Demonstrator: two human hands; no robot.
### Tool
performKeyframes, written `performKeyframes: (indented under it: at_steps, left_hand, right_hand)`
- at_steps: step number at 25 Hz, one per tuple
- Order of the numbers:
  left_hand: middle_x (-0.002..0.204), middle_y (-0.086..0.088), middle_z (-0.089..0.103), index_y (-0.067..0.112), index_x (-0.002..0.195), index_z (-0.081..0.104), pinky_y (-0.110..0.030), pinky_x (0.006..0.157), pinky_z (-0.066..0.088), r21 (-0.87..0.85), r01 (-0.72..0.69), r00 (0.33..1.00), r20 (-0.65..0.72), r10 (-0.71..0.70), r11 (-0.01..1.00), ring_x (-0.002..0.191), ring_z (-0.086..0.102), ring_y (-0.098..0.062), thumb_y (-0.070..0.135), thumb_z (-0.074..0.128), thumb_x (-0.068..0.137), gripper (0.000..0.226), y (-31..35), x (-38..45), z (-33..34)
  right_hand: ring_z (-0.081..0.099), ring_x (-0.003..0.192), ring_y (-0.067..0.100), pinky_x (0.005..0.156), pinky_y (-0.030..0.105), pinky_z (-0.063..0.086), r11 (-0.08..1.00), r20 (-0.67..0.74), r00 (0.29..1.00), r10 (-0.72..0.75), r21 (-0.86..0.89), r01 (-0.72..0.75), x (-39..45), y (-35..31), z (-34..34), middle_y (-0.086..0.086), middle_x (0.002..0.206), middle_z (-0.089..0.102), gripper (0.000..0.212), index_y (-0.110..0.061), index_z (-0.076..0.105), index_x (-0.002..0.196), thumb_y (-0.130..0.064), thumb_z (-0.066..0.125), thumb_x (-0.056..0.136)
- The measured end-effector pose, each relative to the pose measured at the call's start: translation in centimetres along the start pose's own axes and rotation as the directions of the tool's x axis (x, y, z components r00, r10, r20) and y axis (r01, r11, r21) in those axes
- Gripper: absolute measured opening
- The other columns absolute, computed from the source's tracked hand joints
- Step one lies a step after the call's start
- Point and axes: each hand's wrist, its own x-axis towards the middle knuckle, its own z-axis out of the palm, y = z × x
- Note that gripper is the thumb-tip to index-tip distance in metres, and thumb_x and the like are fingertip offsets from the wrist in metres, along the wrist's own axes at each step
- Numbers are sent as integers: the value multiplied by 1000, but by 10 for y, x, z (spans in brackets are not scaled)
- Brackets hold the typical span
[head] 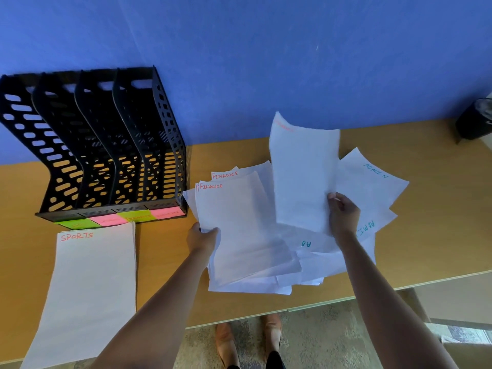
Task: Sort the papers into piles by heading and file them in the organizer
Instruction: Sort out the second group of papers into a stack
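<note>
A black organizer (111, 145) with several slots stands at the back left of the table, coloured sticky labels along its base. In front of it lies a neat pile headed SPORTS (87, 288). My left hand (202, 239) grips the left edge of a few sheets headed FINANCE (237, 222). My right hand (343, 214) holds a single sheet (303, 177) raised and tilted; its red heading is too faint to read. Under and beside it, loose sheets headed ADMIN (370, 182) are spread out on the table.
The wooden table (439, 222) stands against a blue wall. A dark object (474, 123) sits at the far right. The table's front edge runs below my arms, with floor and the person's shoes beyond it.
</note>
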Motion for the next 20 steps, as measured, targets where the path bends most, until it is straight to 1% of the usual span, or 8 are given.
performKeyframes:
  at_steps: [3, 6, 8, 9, 11, 14, 17, 20]
  left_hand:
    - [108, -13, 68, 1, 111, 64, -36, 79, 47, -78, 7, 1000, -28, -9, 997, 106, 62, -34, 37, 56, 98, 40, 3, -3, 4]
    - [106, -3, 58, 12, 119, 63, -37, 82, 42, -172, 80, 996, -31, -87, 982, 102, 55, -26, 55, 34, 101, 55, 8, -4, 6]
    - [109, -2, 60, 12, 119, 63, -37, 84, 43, -202, 86, 996, -19, -91, 976, 103, 55, -24, 57, 37, 100, 56, 9, -4, 6]
    - [109, -5, 64, 9, 116, 63, -36, 82, 45, -172, 68, 997, -15, -71, 983, 104, 59, -26, 54, 46, 98, 51, 9, -4, 5]
    - [114, -10, 68, 5, 114, 63, -35, 78, 49, -74, 20, 1000, -3, -20, 997, 107, 63, -30, 33, 70, 89, 38, 6, -3, 3]
    - [115, -12, 69, 5, 112, 63, -31, 74, 48, -4, -1, 1000, -10, 1, 1000, 100, 64, -28, 9, 77, 77, 38, 3, -4, 0]
    - [113, -12, 70, 6, 109, 63, -31, 75, 49, -17, -2, 998, -59, 1, 1000, 102, 65, -30, 6, 77, 76, 36, 0, -2, -3]
    - [115, -13, 70, 6, 111, 64, -33, 78, 51, -7, -3, 997, -72, 3, 1000, 105, 66, -32, 7, 78, 76, 38, -4, -1, -5]
  right_hand:
    - [65, 82, 15, 74, 20, 48, 996, 154, 987, -50, -63, 61, -33, 11, 26, 5, 89, 72, 17, -6, 73, 105, -17, 69, 93]
    - [66, 82, 11, 67, 0, 42, 981, 262, 960, -96, -141, 137, -61, 22, 48, 0, 86, 71, 14, -7, 75, 102, -15, 69, 93]
    - [66, 85, 9, 66, -1, 41, 970, 318, 941, -111, -171, 172, -74, 27, 58, -4, 87, 71, 12, -11, 75, 102, -17, 68, 94]
    - [67, 85, 8, 67, 0, 41, 966, 339, 935, -106, -186, 178, -79, 28, 61, -7, 87, 71, 12, -14, 75, 101, -18, 68, 94]
    - [68, 79, 4, 65, 4, 42, 964, 388, 919, -74, -207, 165, -83, 29, 67, -7, 87, 72, 12, -18, 75, 102, -23, 69, 93]
    - [65, 68, -2, 61, 18, 50, 955, 390, 915, -97, -222, 196, -77, 25, 66, -8, 80, 72, 16, -20, 73, 98, -32, 74, 88]
    - [64, 92, 19, 80, 36, 55, 928, 219, 970, -107, -329, 177, -58, 21, 61, 4, 99, 66, 41, -13, 64, 109, -37, 80, 81]
    - [58, 110, 30, 94, 44, 50, 861, 231, 964, 132, -509, 4, -43, 13, 64, 10, 120, 56, 74, -10, 51, 125, -54, 81, 72]
